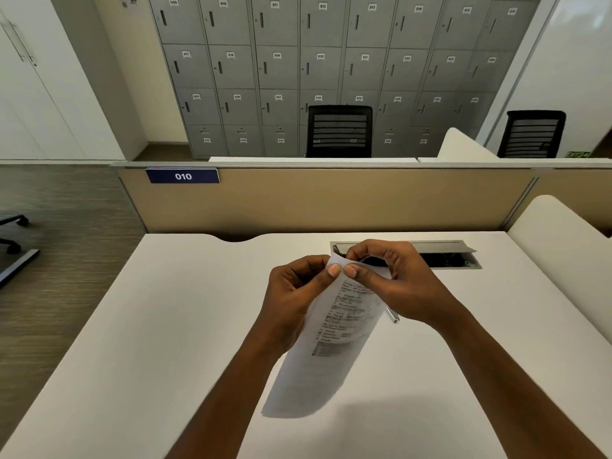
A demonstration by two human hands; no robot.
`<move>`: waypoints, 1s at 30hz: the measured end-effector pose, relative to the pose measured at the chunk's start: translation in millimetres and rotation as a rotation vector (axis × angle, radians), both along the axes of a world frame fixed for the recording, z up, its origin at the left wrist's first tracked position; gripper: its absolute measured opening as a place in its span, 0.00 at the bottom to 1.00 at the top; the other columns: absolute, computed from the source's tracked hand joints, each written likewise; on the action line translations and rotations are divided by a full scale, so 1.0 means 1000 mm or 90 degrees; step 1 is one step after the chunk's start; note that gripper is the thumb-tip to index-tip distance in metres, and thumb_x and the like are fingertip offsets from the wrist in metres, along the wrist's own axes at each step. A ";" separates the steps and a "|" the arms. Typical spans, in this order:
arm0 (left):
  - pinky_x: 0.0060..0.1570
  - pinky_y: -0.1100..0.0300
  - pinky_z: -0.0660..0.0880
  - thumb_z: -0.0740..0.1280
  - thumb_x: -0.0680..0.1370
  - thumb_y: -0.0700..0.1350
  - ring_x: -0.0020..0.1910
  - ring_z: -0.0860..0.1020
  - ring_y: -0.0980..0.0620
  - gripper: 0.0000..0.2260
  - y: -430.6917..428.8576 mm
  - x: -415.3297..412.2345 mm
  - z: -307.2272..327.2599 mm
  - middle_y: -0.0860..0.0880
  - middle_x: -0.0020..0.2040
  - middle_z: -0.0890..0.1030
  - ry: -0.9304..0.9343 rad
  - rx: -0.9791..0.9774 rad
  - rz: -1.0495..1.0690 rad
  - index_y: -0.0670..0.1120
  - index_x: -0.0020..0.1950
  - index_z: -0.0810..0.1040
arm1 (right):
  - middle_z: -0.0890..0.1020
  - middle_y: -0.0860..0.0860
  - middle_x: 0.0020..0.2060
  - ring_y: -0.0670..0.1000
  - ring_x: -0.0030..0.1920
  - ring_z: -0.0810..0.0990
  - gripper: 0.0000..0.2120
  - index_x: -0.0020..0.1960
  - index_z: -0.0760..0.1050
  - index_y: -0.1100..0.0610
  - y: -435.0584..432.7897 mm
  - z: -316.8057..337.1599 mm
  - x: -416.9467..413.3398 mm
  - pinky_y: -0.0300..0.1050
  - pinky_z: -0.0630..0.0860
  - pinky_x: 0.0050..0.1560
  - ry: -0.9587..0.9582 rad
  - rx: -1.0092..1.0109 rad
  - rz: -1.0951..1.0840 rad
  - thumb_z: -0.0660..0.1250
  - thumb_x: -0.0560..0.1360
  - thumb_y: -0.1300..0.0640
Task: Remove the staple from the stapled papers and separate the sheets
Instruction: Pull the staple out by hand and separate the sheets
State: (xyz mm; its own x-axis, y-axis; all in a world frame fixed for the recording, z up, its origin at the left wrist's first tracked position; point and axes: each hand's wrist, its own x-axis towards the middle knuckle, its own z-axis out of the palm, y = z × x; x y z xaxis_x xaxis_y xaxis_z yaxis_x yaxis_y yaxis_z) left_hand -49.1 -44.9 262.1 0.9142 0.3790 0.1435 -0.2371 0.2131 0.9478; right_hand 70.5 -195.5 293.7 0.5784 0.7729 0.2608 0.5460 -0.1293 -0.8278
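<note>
At a white desk (165,326), with grey numbered lockers (231,67) and a black chair (339,130) beyond the tan partition (331,200), I hold the stapled papers (331,352) up off the desktop. My left hand (291,293) pinches their top corner and my right hand (397,283) pinches just beside it, thumbnails almost touching. The sheets curl and hang down towards me, their printed text blurred. The staple is too small to make out.
</note>
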 end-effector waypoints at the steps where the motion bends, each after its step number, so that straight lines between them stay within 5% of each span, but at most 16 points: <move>1: 0.53 0.48 0.83 0.70 0.76 0.44 0.50 0.86 0.40 0.09 0.000 0.000 0.000 0.41 0.51 0.87 0.004 -0.001 -0.004 0.47 0.53 0.87 | 0.84 0.46 0.43 0.51 0.49 0.82 0.04 0.47 0.82 0.51 0.000 0.000 0.000 0.48 0.80 0.46 -0.006 -0.004 0.002 0.70 0.78 0.52; 7: 0.48 0.50 0.84 0.69 0.76 0.46 0.46 0.86 0.44 0.08 0.001 -0.001 0.001 0.46 0.47 0.88 0.032 -0.001 -0.002 0.54 0.49 0.88 | 0.84 0.46 0.42 0.50 0.47 0.82 0.05 0.46 0.81 0.51 0.001 0.002 -0.003 0.44 0.80 0.43 -0.019 -0.002 -0.005 0.70 0.78 0.51; 18: 0.49 0.49 0.83 0.70 0.78 0.46 0.49 0.84 0.40 0.09 0.008 -0.001 0.004 0.39 0.51 0.85 0.083 -0.100 -0.067 0.44 0.54 0.86 | 0.84 0.49 0.44 0.52 0.46 0.84 0.07 0.48 0.82 0.54 0.003 0.009 -0.005 0.40 0.79 0.39 0.043 0.026 0.036 0.71 0.75 0.51; 30: 0.46 0.51 0.84 0.70 0.76 0.46 0.47 0.85 0.41 0.09 0.008 -0.001 0.003 0.41 0.50 0.86 0.101 -0.099 -0.061 0.45 0.52 0.86 | 0.84 0.49 0.42 0.54 0.45 0.84 0.05 0.47 0.80 0.54 0.002 0.008 -0.008 0.43 0.80 0.38 0.036 0.027 0.040 0.70 0.77 0.53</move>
